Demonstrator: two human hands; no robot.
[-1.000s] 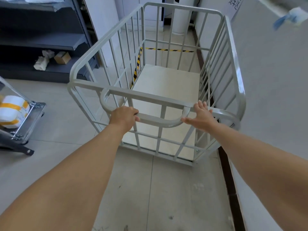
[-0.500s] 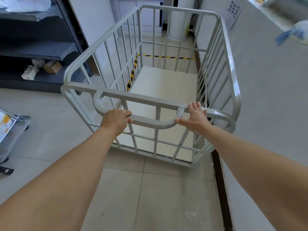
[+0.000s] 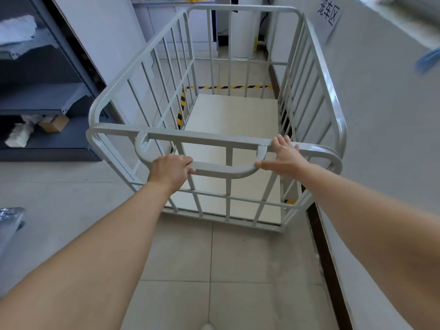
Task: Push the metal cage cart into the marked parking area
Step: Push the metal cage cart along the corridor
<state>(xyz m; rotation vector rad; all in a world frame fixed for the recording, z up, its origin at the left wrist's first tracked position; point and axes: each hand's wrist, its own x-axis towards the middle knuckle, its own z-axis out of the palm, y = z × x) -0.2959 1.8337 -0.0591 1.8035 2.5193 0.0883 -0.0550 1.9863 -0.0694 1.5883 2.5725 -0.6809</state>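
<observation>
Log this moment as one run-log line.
left hand gripping handle | right hand open, pressing top rail | cage cart partly past striped floor tape

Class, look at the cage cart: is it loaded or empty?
Empty. Through the bars of the cart, its pale floor panel lies bare, nothing on it.

A floor (image 3: 181, 253) of large pale tiles is seen below both hands. A light grey wall (image 3: 385, 129) with a dark skirting strip (image 3: 326, 256) is found just beside the right hand, and a printed sign (image 3: 329, 14) is fixed to it further ahead. Dark shelving (image 3: 45, 98) holding a small cardboard box (image 3: 54, 123) is placed well beyond the left hand. A white cylinder (image 3: 245, 32) is stood far ahead in the corner.
</observation>
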